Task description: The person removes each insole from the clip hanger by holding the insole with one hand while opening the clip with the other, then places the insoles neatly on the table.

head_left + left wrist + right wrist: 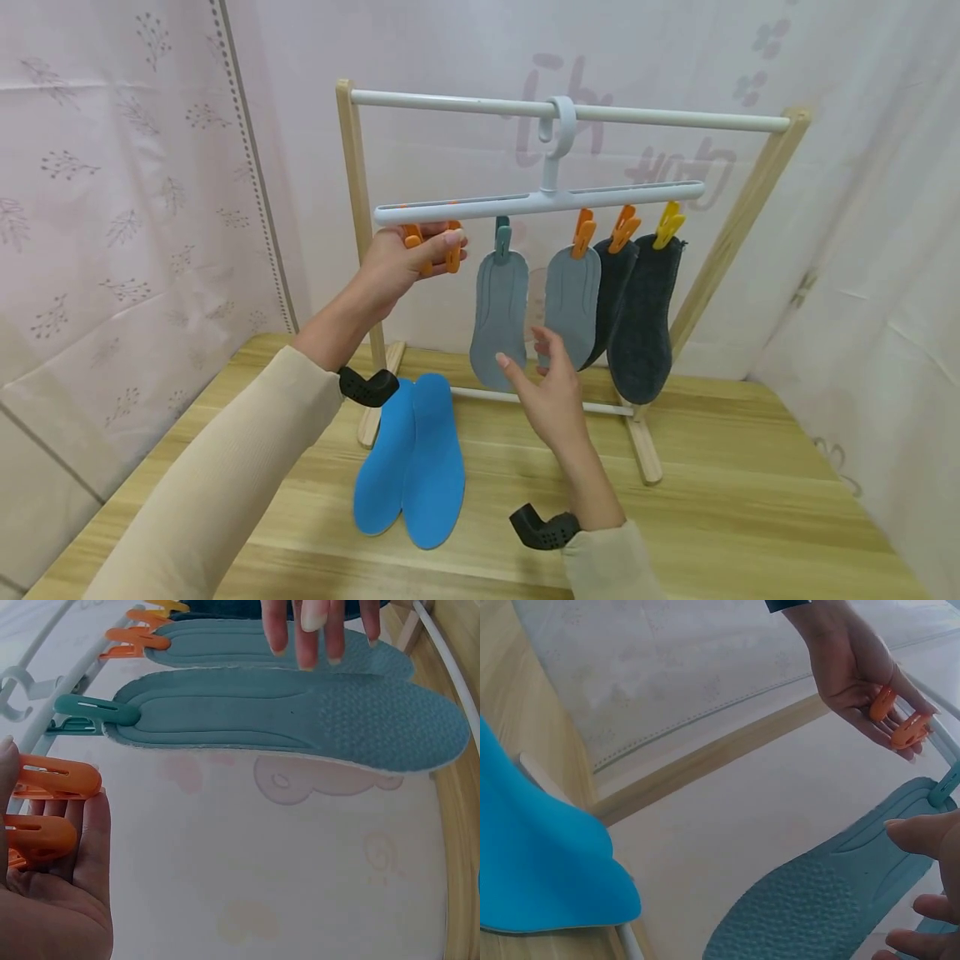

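1. Desk (735, 517): two blue insoles (433, 467) lying side by side.
2. Hanger (465, 208), one: two gray insoles (499, 312) and two dark insoles (647, 333) clipped beneath.
3. Left hand (393, 271) curled round two orange clips (453, 260); right hand (553, 400) spread open, holding nothing.

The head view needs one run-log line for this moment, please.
left hand: pinching orange clip | right hand: near hanging gray insole | blue insoles: on table

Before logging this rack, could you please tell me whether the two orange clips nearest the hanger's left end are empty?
Empty: nothing hangs from those orange clips; the green clip beside them holds a gray insole.
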{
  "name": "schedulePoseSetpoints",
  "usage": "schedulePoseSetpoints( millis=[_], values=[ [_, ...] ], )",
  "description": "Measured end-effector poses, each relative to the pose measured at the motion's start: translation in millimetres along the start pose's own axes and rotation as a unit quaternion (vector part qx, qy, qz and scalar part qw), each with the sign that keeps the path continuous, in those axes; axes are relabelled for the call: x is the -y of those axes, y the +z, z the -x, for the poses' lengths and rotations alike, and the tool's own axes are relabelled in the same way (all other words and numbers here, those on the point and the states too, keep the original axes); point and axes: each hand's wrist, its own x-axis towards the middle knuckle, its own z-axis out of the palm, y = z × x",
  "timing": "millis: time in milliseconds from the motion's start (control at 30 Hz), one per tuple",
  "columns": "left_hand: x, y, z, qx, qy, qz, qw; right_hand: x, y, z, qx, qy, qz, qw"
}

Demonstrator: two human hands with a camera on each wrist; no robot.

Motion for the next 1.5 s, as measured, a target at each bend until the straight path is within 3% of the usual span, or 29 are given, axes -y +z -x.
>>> schedulePoseSetpoints(
  millis=[300,767,900,1167,1500],
  values=[
    [0.3,1.9,0.6,-0.001,-0.007,0.007,1.0000,-10,6,-6.2,0.046,0.037,-0.016,0.9981],
    [1.6,2.7,1.9,0.005,-0.002,0.012,0.9999,-9,10,-6.8,0.055,0.062,-0.008,0.9966],
    [3.9,4.0,1.6,0.007,-0.003,0.017,0.9998,-9,9,-6.1,0.059,0.054,-0.017,0.9967],
    [5.7,5.0,2.0,0.006,-0.001,0.011,0.9999,-11,7,-1.6,0.078,0.008,-0.096,0.9923],
    [4.8,5.5,6.2,0.008,-0.010,0.006,0.9999,-9,7,1.2,0.061,-0.009,-0.117,0.9912]
  ],
)
